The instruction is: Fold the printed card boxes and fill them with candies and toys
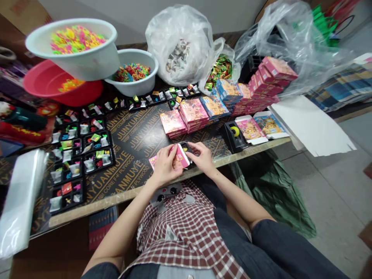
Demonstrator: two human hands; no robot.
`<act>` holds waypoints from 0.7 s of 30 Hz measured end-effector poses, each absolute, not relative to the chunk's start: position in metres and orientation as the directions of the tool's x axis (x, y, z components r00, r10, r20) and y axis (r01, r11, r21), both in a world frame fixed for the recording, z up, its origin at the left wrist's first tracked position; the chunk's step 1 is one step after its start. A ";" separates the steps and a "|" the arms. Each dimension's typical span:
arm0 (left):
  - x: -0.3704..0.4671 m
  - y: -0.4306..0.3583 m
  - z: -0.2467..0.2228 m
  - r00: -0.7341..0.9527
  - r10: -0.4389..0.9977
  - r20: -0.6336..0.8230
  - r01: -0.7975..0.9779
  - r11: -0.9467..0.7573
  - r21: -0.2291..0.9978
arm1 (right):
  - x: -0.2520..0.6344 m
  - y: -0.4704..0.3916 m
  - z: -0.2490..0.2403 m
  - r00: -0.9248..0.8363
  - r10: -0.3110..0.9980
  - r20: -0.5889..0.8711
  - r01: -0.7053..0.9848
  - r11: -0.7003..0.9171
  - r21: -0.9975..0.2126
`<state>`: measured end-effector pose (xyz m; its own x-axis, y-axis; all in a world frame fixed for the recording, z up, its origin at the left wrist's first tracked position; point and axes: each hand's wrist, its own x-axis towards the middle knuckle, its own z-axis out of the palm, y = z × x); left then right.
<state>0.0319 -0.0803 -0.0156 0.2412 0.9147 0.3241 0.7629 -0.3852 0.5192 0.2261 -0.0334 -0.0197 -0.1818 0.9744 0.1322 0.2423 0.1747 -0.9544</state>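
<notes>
Box [178,158] with pink print held about midway along the front edge of the desk [139,135], just in from the rim. Black tray [185,148] at the open end of the box, partly covered by fingers; cannot tell how far inside. Left hand [165,164] closed on the box, with fingers laid over the printed face. Right hand [202,157] at the open end, with thumb and fingertips in a narrow grip beside the white flap [183,155]; cannot tell whether pinching flap or tray.

Beyond the hands, toward the back edge, stacked pink boxes [194,112] beside a blue box [215,106]. Near the front edge's right end, tape dispenser [231,137] with yellow roll, then flat cartons [252,130] in pink and blue, and white sheets [314,124] jutting past the corner. Toward the left edge, filled trays [68,193] in columns, with clear plastic sleeves [20,197] over the front left corner. At the back left corner, pale basin [90,64] of bright small pieces above a red basin [37,83]. Along the back edge, bulging clear bag [199,58].
</notes>
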 end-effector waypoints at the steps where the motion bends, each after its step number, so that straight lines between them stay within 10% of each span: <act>1: 0.034 -0.080 -0.016 0.237 0.917 0.321 0.756 -0.382 0.532 | 0.222 -0.036 -0.019 -0.181 0.974 0.134 0.210 0.172 -0.962; 6: 0.034 -0.072 -0.012 0.180 0.952 0.246 0.596 -0.305 0.743 | 0.213 -0.036 -0.011 -0.133 0.987 0.087 0.032 0.092 -0.995; 10: 0.038 -0.065 -0.008 0.203 0.971 0.125 0.059 -0.140 0.988 | 0.204 -0.028 -0.004 -0.153 0.988 -0.014 -0.161 -0.039 -0.986; 13: 0.044 -0.065 -0.011 0.133 0.990 -0.039 -0.293 0.077 0.953 | 0.199 -0.022 0.002 -0.116 0.992 -0.056 -0.244 -0.083 -0.966; 21: 0.055 -0.076 -0.015 -0.068 0.940 -0.335 -0.539 0.248 0.805 | 0.194 -0.018 -0.002 -0.016 0.988 -0.154 -0.149 -0.154 -0.977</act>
<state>0.0554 -0.0764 -0.0148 -0.0677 0.9399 -0.3347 -0.5390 0.2478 0.8050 0.1941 -0.0185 -0.0023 -0.0164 0.9880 -0.1535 -0.1493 -0.1542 -0.9767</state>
